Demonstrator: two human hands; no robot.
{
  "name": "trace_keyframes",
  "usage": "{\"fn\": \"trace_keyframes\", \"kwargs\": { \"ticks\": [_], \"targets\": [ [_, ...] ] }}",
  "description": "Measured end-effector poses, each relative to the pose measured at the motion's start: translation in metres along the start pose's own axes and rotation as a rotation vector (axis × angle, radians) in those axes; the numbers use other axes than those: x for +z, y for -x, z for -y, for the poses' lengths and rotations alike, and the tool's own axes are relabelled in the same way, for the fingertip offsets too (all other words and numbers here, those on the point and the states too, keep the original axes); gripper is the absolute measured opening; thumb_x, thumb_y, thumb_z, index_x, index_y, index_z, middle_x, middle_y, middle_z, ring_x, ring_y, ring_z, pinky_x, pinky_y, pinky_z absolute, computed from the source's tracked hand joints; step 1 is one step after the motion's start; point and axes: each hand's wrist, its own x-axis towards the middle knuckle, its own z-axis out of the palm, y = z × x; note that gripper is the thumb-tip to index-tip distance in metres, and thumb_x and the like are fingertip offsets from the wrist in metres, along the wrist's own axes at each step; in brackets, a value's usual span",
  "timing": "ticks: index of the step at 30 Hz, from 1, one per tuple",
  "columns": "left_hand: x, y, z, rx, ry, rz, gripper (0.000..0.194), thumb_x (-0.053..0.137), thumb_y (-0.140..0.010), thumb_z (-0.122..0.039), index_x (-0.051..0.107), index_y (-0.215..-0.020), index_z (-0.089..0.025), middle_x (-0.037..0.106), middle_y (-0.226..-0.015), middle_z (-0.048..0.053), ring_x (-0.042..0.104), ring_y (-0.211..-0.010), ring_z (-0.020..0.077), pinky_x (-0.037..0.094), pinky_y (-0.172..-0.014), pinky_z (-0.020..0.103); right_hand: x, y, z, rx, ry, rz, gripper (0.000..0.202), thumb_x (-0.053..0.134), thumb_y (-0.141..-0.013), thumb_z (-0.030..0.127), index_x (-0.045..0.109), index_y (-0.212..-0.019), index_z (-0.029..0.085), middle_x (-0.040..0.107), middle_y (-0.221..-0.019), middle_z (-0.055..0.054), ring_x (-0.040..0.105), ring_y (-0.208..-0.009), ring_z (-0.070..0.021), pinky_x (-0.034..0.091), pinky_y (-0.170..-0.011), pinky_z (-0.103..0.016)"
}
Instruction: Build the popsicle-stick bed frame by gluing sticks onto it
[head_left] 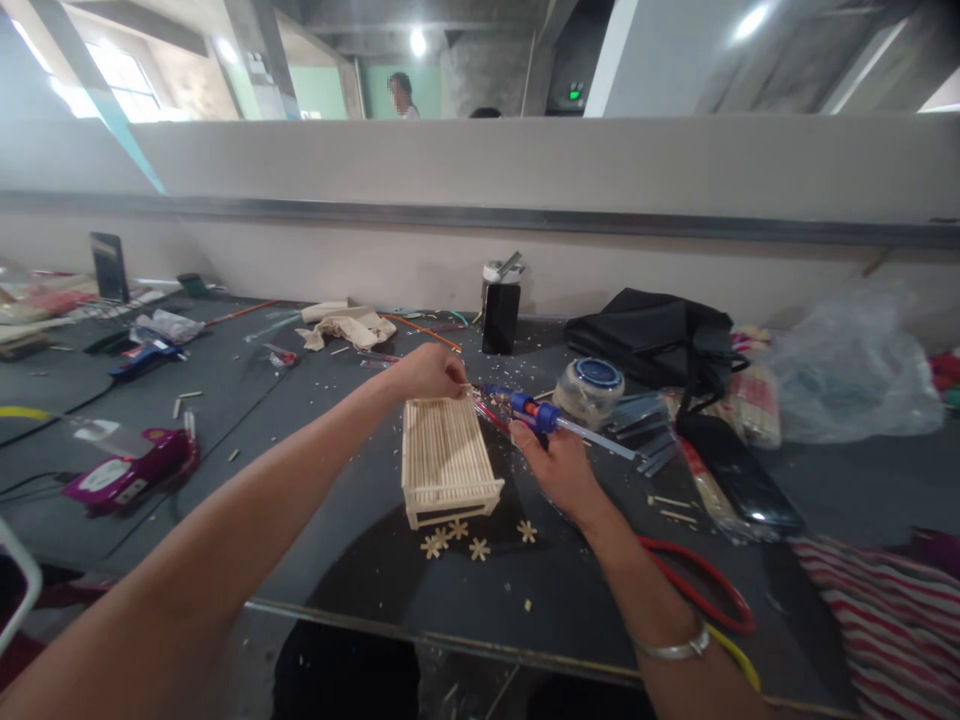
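Gripping a blue hot-glue gun in the right hand, its fingers wrapped around the tool, a person works at a dark tabletop, with a slatted model of pale wooden sticks standing at the centre of the frame. A clear glue stick juts from the gun's rear toward the right, while the nozzle end points toward the model's far right corner. The left hand is at that same far end, its fingers curled and the tips drawn together; whether they pinch a small piece cannot be told. Small star-shaped wooden pieces lie just below the model, toward the lower centre, one of them apart from the rest on the right. A black smartphone stands propped at upper centre, and a clear tub with a blue lid sits just right of the gun, near a black bag. A clear plastic bag fills the right edge above a striped cloth at lower right. At left lies a magenta glue gun. A silver bracelet circles the right wrist.
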Motion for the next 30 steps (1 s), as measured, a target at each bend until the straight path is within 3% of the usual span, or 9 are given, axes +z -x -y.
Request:
{"fn": "trace_keyframes", "kwargs": {
  "ticks": [30],
  "targets": [
    [0.0006,-0.0029,0.0012,-0.014,0.002,-0.015,0.017,0.064,-0.064,-0.024,0.074,-0.074,-0.013,0.069,-0.068,0.003,0.059,-0.064,0.0128,0.037,-0.056,0.021,0.0008,0.0005,-0.0004,0.028,-0.010,0.023,0.030,0.044,-0.090,0.045,0.060,-0.093,0.021,0.067,-0.085,-0.007,0.063,-0.081,-0.0241,0.049,-0.074,-0.038]
  ]
}}
